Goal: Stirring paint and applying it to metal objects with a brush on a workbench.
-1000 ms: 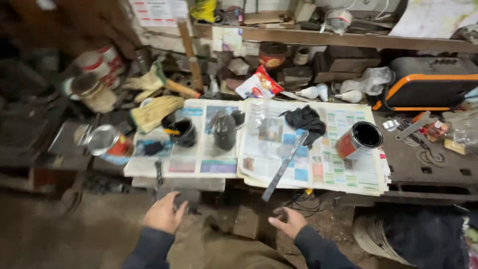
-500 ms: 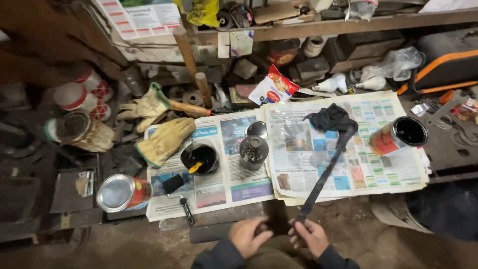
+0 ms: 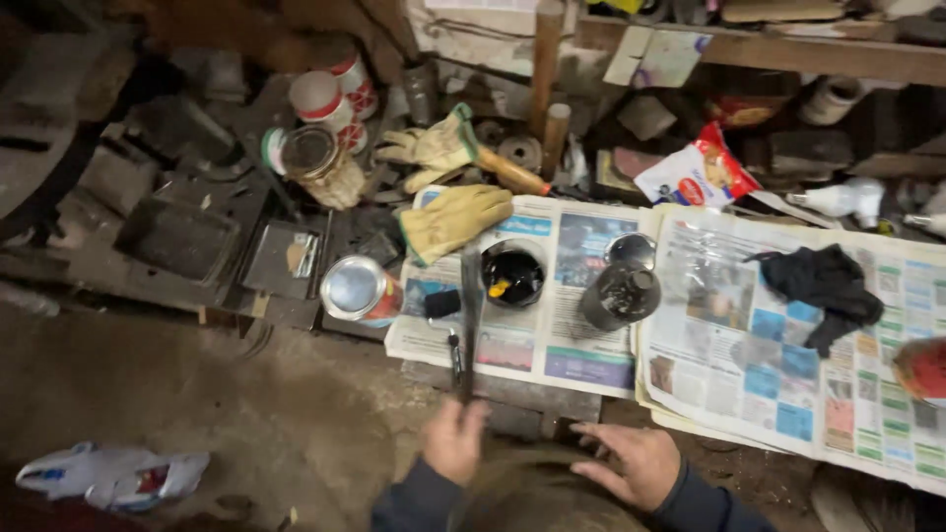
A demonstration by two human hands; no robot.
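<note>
My left hand [image 3: 454, 439] grips the near end of a long dark flat metal bar [image 3: 470, 315]. The bar reaches away from me across the newspaper [image 3: 572, 345], ending just left of an open black can [image 3: 512, 276] with dark liquid inside. My right hand [image 3: 631, 463] is empty, fingers spread, by the bench's front edge. A dark jar [image 3: 619, 294] stands right of the can with its round lid [image 3: 631, 249] behind it. A small black-handled brush [image 3: 443, 303] lies beside the bar.
Two yellow work gloves [image 3: 453, 219] and a wooden-handled tool [image 3: 512, 172] lie behind the can. A silver tin [image 3: 360, 289] lies on its side at left. A black cloth [image 3: 823, 286], snack bag [image 3: 695, 177] and red can [image 3: 921, 366] are at right. A white bag [image 3: 113, 473] is on the floor.
The bar swung from pointing right toward the black cloth to pointing straight away beside the black can. My right hand let go; only my left holds it. The view shifted left.
</note>
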